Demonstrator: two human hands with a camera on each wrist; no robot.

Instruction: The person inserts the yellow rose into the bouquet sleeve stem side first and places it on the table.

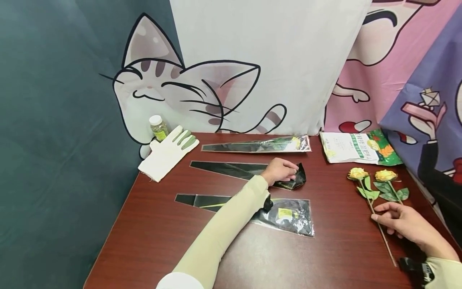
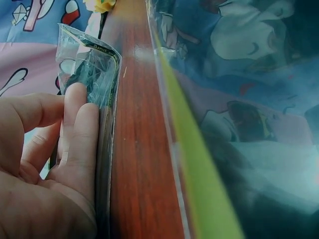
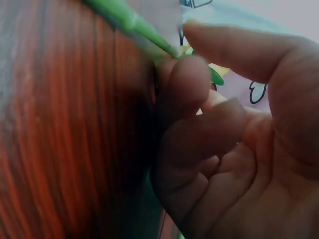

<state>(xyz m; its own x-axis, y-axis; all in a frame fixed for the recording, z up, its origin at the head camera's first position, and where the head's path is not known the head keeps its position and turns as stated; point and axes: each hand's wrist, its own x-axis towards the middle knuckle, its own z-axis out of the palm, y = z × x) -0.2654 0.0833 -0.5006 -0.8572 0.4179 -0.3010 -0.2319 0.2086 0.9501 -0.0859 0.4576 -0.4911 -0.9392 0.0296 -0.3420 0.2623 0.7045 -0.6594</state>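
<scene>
My left hand (image 1: 279,171) pinches the wide end of the middle black-and-clear flower sleeve (image 1: 231,167), whose plastic stands raised and crumpled past the fingertips. In the left wrist view, the clear plastic edge (image 2: 89,64) rises beyond the fingers. At the right of the table, my right hand (image 1: 404,222) holds an artificial yellow rose (image 1: 358,174) by its stem, between thumb and fingers. Its green stem (image 3: 134,22) runs past the fingertips in the right wrist view. A second yellow rose (image 1: 386,175) lies beside it, its lower stem hidden behind the hand.
Behind lies a sleeve (image 1: 234,147) with a yellow flower inside; nearer, under the left forearm, is a flat sleeve (image 1: 303,212). A white glove (image 1: 164,158) and a lidded jar (image 1: 159,128) sit at the back left. A printed packet (image 1: 348,146) lies back right.
</scene>
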